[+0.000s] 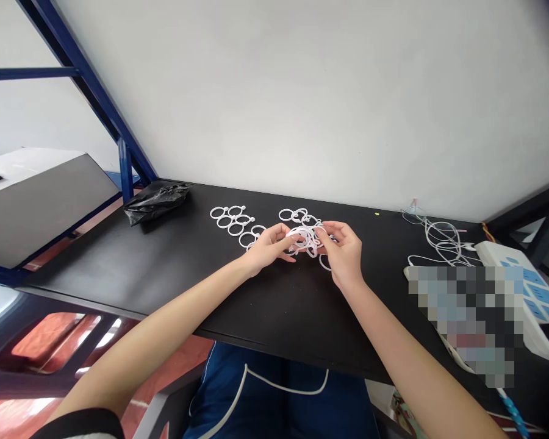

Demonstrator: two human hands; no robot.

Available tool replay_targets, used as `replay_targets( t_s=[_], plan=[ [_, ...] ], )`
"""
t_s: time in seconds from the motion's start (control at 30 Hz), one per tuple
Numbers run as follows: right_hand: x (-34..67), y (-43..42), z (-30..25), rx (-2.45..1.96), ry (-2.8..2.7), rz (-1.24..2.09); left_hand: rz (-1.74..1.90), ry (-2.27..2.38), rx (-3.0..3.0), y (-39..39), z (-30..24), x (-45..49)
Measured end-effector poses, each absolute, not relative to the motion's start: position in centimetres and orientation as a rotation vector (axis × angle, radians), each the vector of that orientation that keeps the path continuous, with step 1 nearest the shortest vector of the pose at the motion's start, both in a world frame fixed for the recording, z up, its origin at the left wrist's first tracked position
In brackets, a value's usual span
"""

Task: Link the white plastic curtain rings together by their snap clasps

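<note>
A loose heap of white plastic rings (302,221) lies on the black table (165,268), near its far edge. My left hand (269,247) and my right hand (343,250) meet over the heap, fingers curled and pinching a cluster of the white rings between them. Left of my hands, several more white rings (234,221) lie flat in a neat group on the table.
A crumpled black plastic bag (155,202) lies at the far left of the table. At the right are tangled white cables (441,239) and a white power strip (526,286) with blue sockets. A blue metal frame (96,91) rises at the left. A white wall stands behind.
</note>
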State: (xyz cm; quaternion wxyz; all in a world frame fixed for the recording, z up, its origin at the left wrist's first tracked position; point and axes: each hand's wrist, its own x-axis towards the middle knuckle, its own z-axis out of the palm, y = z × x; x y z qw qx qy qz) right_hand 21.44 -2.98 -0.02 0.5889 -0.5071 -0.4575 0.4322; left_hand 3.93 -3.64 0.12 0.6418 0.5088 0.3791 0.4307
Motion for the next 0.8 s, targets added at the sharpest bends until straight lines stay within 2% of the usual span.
replay_targets(
  t_s=[0.17,0.27,0.6,0.8],
  plan=[
    [21.5,-2.5,0.7,-1.036,-0.821,1.428,0.985,0.786,1.095,-3.2,-0.4,3.6],
    [21.7,-2.3,1.0,-0.933,-0.736,1.513,1.001,0.748,1.028,-3.0,-0.6,3.7],
    [22.1,-2.8,1.0,-1.093,-1.042,1.081,1.103,0.756,0.979,-2.7,-0.4,3.5],
    [22.0,-2.4,0.2,-1.157,-0.992,1.045,1.067,0.824,1.036,-2.7,-0.5,3.6]
  ],
)
